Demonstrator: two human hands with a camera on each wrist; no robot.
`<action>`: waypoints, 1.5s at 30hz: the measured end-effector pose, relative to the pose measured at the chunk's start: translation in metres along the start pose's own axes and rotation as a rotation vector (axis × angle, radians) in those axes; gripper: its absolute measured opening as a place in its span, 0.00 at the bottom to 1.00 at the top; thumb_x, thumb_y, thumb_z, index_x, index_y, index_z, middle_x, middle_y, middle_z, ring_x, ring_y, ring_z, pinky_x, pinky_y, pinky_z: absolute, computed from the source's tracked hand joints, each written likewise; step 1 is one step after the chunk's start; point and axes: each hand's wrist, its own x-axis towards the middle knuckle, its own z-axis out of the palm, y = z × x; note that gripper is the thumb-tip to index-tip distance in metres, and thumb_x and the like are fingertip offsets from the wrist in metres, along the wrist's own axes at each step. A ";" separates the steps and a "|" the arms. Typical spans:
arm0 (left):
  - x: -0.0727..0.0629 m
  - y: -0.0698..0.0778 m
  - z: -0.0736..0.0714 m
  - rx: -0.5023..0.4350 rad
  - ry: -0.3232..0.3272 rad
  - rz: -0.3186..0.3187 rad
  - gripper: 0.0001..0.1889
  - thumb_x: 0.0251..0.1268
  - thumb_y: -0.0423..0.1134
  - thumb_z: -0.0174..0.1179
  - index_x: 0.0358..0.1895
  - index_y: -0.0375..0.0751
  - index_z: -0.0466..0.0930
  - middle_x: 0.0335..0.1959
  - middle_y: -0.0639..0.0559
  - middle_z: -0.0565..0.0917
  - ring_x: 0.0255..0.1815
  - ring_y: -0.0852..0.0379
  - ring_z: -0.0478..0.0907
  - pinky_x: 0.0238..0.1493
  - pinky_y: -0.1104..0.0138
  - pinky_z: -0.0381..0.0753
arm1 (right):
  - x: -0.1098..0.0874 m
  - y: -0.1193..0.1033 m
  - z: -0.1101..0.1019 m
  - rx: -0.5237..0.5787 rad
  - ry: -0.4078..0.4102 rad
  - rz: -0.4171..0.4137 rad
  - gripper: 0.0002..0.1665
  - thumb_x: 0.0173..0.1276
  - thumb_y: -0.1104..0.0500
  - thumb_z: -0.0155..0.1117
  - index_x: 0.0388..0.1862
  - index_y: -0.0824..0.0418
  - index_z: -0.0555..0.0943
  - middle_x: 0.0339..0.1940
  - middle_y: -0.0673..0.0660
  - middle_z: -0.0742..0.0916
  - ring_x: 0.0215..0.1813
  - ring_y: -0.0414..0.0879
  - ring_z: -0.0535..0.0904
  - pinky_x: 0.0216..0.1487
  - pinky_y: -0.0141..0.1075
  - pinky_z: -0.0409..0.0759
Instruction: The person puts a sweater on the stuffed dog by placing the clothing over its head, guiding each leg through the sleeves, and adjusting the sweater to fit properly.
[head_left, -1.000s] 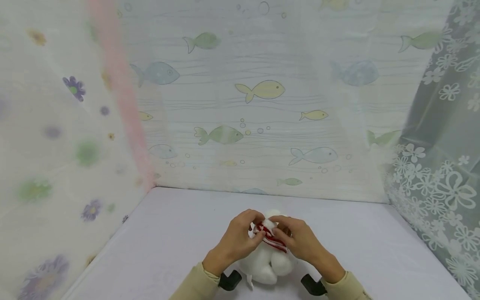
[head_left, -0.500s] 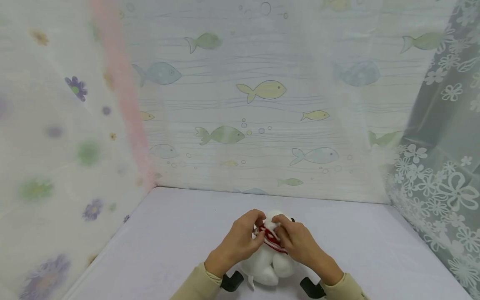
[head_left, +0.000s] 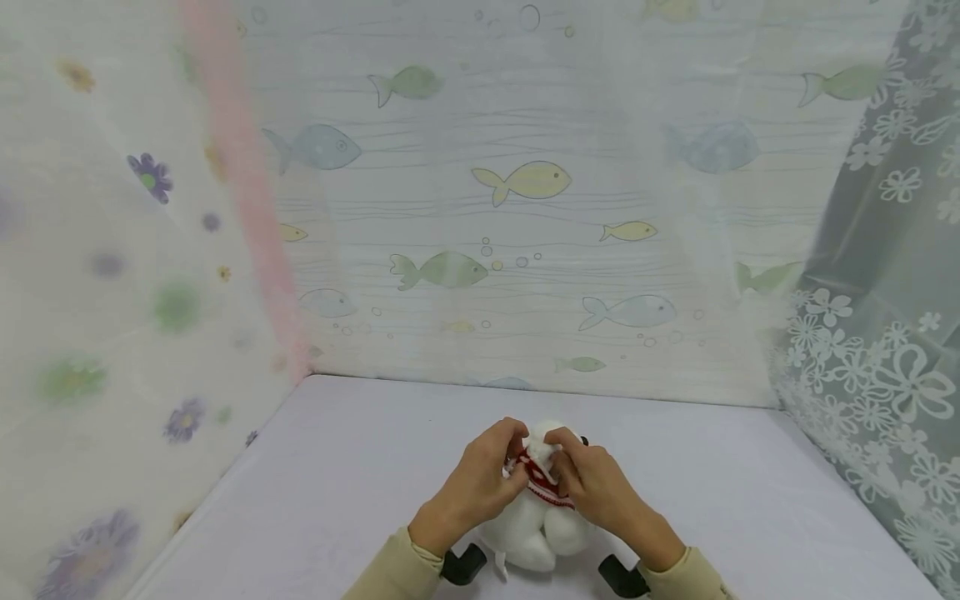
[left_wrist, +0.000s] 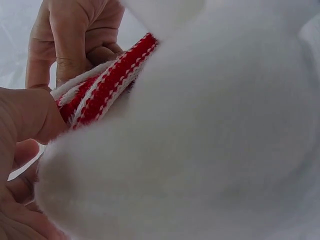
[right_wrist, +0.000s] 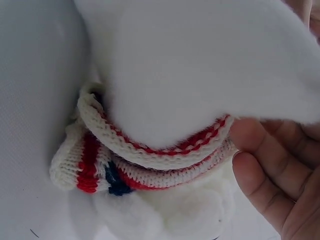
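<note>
With fingers curled, the left hand (head_left: 477, 475) and right hand (head_left: 600, 483) each pinch the red, white and navy knitted band (head_left: 551, 494) encircling the rounded white plush toy (head_left: 566, 531).

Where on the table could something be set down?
The white table is bare left of the left hand, toward the flowered sheet, and right of the right hand, toward the gray sheet. Crowded: around the plush toy, both hands on its knitted piece.
</note>
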 end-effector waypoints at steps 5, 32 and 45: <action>0.000 -0.001 0.001 -0.008 -0.016 -0.017 0.19 0.48 0.22 0.59 0.47 0.35 0.72 0.28 0.56 0.70 0.27 0.64 0.66 0.28 0.77 0.67 | 0.000 0.000 0.001 0.031 0.003 0.023 0.10 0.73 0.68 0.50 0.49 0.56 0.70 0.16 0.44 0.79 0.19 0.28 0.71 0.19 0.26 0.70; 0.000 -0.002 -0.006 0.170 -0.029 -0.043 0.23 0.45 0.32 0.67 0.49 0.40 0.75 0.34 0.55 0.78 0.33 0.58 0.73 0.36 0.67 0.74 | 0.003 -0.002 0.001 0.051 0.011 0.034 0.18 0.64 0.59 0.67 0.52 0.56 0.76 0.25 0.40 0.76 0.24 0.32 0.72 0.24 0.28 0.73; -0.001 -0.001 -0.006 0.042 -0.051 -0.098 0.21 0.51 0.25 0.62 0.51 0.38 0.70 0.29 0.55 0.79 0.29 0.58 0.77 0.31 0.72 0.74 | 0.001 -0.002 0.005 -0.101 0.045 -0.036 0.12 0.66 0.67 0.61 0.47 0.57 0.75 0.25 0.46 0.80 0.24 0.31 0.66 0.25 0.28 0.70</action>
